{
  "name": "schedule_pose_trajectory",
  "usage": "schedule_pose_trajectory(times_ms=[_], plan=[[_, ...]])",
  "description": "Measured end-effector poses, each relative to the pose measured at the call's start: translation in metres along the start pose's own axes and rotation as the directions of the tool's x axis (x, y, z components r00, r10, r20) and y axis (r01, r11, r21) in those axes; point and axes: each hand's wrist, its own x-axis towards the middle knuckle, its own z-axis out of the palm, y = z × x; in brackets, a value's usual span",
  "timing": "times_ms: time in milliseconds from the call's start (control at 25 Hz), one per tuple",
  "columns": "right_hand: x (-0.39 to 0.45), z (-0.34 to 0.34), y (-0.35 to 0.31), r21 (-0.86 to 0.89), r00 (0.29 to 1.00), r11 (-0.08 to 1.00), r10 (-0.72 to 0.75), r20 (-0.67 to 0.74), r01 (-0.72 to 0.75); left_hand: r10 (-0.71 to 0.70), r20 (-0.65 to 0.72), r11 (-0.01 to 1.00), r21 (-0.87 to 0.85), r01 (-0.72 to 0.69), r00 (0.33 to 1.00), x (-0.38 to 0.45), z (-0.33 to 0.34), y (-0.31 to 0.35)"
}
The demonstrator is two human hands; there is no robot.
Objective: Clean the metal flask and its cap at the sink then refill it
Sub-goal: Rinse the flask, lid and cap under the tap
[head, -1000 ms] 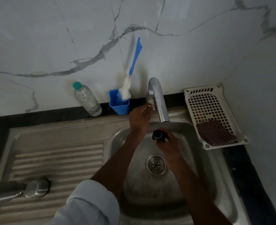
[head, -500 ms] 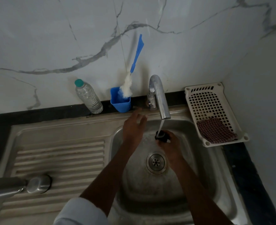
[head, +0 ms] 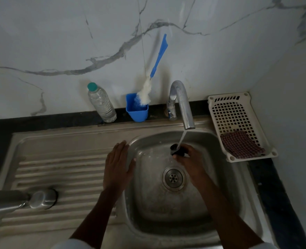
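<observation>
Black and small, the round flask cap [head: 177,150] sits pinched in the right hand [head: 190,161] under the tap stream over the steel sink [head: 166,203] (wet, likely slippery, best held by its rim), left hand [head: 118,168] flat, fingers straight.

Wall [head: 58,42] white marble, grey veins. Bottle [head: 101,103] clear, teal lid. Cup [head: 137,112] blue; brush [head: 153,72] blue handle, white bristles. Basket [head: 238,108] cream grid; cloth [head: 242,145] maroon check, right of frame. Cap [head: 177,150] black. Sink [head: 67,168] steel grey, ribbed drainer. Counter [head: 40,121] black.
</observation>
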Motion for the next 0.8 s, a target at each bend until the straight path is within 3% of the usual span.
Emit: schedule_pose_trajectory(times_ms=[40,160,280,400,560,680,800], plan=[[0.002,-0.002,0.0,0.001,1.0,1.0,-0.002,-0.02,0.002,-0.001,-0.001,1.0,0.009,0.001,1.0,0.001,-0.001,0.002],[0.001,0.002,0.002,-0.039,0.995,0.999,0.011,0.098,-0.007,-0.015,-0.003,1.0,0.024,0.015,1.0,0.001,-0.003,0.002],[0.004,0.003,0.005,0.0,1.0,1.0,-0.003,0.019,0.003,-0.011,-0.006,0.999,0.041,0.011,1.0,0.0,-0.001,0.003],[0.004,0.004,0.008,-0.021,0.994,1.0,-0.012,0.106,0.014,-0.06,-0.023,0.994,0.09,0.062,0.998,-0.001,-0.001,0.004],[0.006,0.001,0.007,0.027,0.999,0.999,-0.019,-0.031,0.02,-0.109,-0.031,0.986,0.127,0.112,0.994,0.001,0.0,0.006],[0.008,-0.003,0.003,-0.013,0.991,1.0,-0.013,0.13,0.014,-0.104,-0.034,0.986,0.128,0.107,0.994,0.0,0.001,0.004],[0.011,-0.007,0.001,0.179,0.992,0.978,0.09,0.085,-0.104,-0.108,-0.043,0.986,0.124,0.113,0.993,0.001,0.002,0.005]])
